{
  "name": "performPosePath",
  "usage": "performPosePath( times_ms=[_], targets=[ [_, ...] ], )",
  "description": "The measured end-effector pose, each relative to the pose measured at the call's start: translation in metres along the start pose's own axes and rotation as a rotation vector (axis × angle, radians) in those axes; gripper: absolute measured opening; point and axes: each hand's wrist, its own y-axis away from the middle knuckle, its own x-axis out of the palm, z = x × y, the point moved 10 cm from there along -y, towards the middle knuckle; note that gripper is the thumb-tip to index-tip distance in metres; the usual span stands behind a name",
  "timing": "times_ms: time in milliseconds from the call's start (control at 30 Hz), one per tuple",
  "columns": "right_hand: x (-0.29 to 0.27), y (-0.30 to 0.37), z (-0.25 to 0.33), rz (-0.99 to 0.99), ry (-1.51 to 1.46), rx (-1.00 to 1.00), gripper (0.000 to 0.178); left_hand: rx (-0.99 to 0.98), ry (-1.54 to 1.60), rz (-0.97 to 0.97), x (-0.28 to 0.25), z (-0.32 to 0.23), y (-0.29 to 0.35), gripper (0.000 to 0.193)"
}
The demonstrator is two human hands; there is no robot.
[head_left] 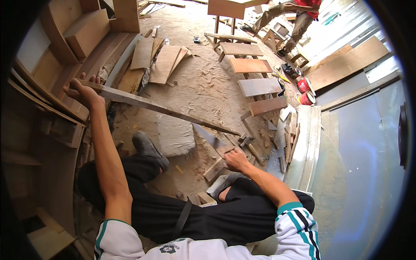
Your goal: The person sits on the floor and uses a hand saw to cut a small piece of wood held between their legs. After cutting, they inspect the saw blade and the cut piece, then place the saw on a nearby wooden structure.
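My left hand (89,91), arm stretched out to the left, supports one end of a long wooden strip (160,106). Its thumb and fingers lie around that end. The strip slants down to the right across the floor in front of me. Closed on the handle of a handsaw (208,136) is my right hand (236,160), near the strip's other end. The saw's blade points up and left, below the strip; I cannot tell whether they touch. What looks like a hammer (245,140) lies just beyond my right hand.
A pale, wrapped block (175,135) sits between my feet and the strip. Wooden cabinets (89,34) stand at left, loose boards (164,65) beside them. Several bench-like boards (250,66) line the right. Red cans (306,98) stand near a sheet-covered surface (355,164). Another person (299,21) is far right.
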Motion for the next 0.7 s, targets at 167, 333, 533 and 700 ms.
performPosePath(
  times_ms=[167, 333, 533, 700],
  targets=[
    [0.105, 0.067, -0.062, 0.072, 0.129, 0.238, 0.016, 0.213, -0.175, 0.076, -0.013, -0.014, -0.003, 0.040],
    [0.132, 0.098, -0.093, 0.186, 0.067, 0.572, 0.022, 0.382, -0.297, -0.059, -0.042, -0.027, -0.009, 0.036],
    [0.146, 0.105, -0.119, 0.280, -0.083, 0.806, 0.025, 0.149, -0.139, -0.141, -0.064, -0.012, -0.009, 0.027],
    [0.146, 0.104, -0.124, 0.264, -0.317, 0.918, 0.030, 0.135, -0.111, -0.124, -0.057, -0.011, 0.006, 0.026]
  ],
)
